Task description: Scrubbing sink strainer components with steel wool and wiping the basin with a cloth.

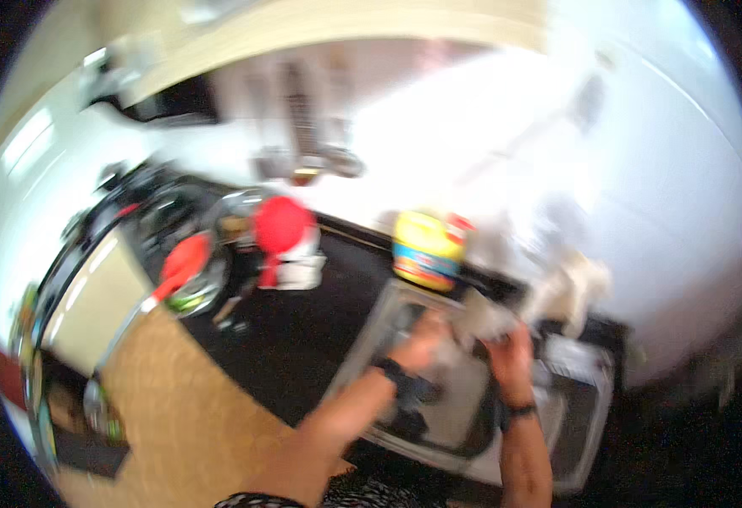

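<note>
Both of my hands are over a double-bowl sink [371, 330], blurred by motion. My left hand [425, 343] reaches over the left bowl; blur hides its fingers and whether they hold anything. A dark band circles that wrist. My right hand [512, 359], with a dark wristband too, grips a whitish item [482, 316] above the back of the sink; what it is cannot be made out. Dark, blurred items [412, 400] lie in the left bowl, below my left forearm. Just behind the sink stands a yellow plastic tub [427, 251] with a blue band and a red part.
A black countertop [320, 317] runs left to a glass-lidded pan [202, 292], a red ladle [185, 260] and a round red-topped item [282, 223]. Utensils [298, 120] hang on the wall. A pale cloth-like item [568, 289] is behind the right bowl. Tan floor [187, 406] shows lower left.
</note>
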A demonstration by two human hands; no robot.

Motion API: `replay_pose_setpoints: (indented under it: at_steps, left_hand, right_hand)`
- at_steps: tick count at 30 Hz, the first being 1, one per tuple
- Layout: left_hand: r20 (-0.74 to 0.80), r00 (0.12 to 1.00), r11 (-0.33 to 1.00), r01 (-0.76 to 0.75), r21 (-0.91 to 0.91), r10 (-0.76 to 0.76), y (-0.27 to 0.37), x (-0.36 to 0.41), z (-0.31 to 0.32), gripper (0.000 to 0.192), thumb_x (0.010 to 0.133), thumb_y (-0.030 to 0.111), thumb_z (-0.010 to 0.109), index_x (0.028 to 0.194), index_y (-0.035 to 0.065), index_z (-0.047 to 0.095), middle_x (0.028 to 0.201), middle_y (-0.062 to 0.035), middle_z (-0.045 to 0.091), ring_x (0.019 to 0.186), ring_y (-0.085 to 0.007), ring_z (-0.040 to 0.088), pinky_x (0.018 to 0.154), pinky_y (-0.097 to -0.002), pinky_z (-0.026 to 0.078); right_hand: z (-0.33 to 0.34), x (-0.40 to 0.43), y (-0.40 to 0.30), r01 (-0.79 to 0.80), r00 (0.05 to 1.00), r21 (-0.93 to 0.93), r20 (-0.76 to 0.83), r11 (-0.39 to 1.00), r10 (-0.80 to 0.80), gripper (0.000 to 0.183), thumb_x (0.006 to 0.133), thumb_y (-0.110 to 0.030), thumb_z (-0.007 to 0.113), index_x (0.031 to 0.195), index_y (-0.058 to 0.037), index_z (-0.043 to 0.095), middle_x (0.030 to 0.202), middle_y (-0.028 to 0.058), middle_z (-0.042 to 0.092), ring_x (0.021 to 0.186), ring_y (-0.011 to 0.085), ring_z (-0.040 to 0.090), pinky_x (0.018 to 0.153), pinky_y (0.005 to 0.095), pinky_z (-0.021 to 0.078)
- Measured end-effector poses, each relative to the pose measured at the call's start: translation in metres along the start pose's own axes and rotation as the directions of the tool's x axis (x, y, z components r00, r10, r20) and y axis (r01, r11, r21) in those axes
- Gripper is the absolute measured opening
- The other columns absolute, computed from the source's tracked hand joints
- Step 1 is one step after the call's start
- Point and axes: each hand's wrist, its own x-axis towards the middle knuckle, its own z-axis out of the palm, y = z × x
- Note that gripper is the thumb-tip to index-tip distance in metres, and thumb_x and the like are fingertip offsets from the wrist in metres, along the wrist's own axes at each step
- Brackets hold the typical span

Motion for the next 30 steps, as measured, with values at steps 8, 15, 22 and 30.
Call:
replay_pose_setpoints:
  at_steps: [8, 15, 22, 30]
  left_hand:
    - [0.085, 0.978, 0.646, -0.061, -0.761, 0.192, -0.050, 0.017, 0.048, 0.014, 0.095, 0.024, 0.051, 0.097, 0.0107, 0.054, 0.095, 0.0016, 0.054, 0.089, -0.0095, 0.051, 0.082, -0.0269, 0.043]
    - [0.127, 0.986, 0.753, -0.001, -0.658, 0.112, -0.075, 0.055, 0.085, 0.036, 0.099, 0.043, 0.038, 0.092, 0.0106, 0.051, 0.078, 0.0006, 0.050, 0.069, -0.0110, 0.046, 0.064, -0.0287, 0.041]
    - [-0.307, 0.899, 0.705, -0.437, -0.559, 0.314, -0.070, 0.060, 0.076, 0.033, 0.095, 0.048, 0.043, 0.093, 0.0153, 0.046, 0.079, 0.0012, 0.045, 0.066, -0.0122, 0.045, 0.062, -0.0291, 0.041]
    - [0.106, 0.988, 0.754, -0.016, -0.657, 0.113, -0.090, 0.063, 0.107, 0.028, 0.095, 0.042, 0.045, 0.097, 0.0148, 0.049, 0.079, 0.0022, 0.046, 0.071, -0.0112, 0.046, 0.065, -0.0295, 0.041]
  right_hand:
    - [0.052, -0.022, 0.015, 0.247, 0.965, -0.928, 0.209, 0.278, -0.160, 0.034, 0.086, -0.025, 0.054, 0.105, 0.0036, 0.052, 0.094, 0.0136, 0.053, 0.089, 0.0246, 0.051, 0.081, 0.0361, 0.0412]
    - [-0.009, 0.011, -0.006, -0.342, 0.914, -0.358, 0.090, 0.869, 0.397, 0.037, 0.095, -0.038, 0.042, 0.110, -0.0059, 0.053, 0.094, 0.0037, 0.054, 0.091, 0.0173, 0.054, 0.080, 0.0315, 0.0448]
    - [0.016, -0.008, -0.010, 0.077, 0.991, -0.771, 0.129, 0.632, 0.037, 0.033, 0.090, -0.017, 0.049, 0.119, -0.0018, 0.052, 0.118, 0.0100, 0.057, 0.109, 0.0222, 0.055, 0.093, 0.0382, 0.0433]
    - [0.070, -0.007, 0.003, 0.332, 0.939, -0.934, 0.313, 0.131, -0.141, 0.036, 0.093, -0.037, 0.048, 0.108, -0.0057, 0.058, 0.105, 0.0115, 0.059, 0.094, 0.0278, 0.057, 0.081, 0.0415, 0.0456]
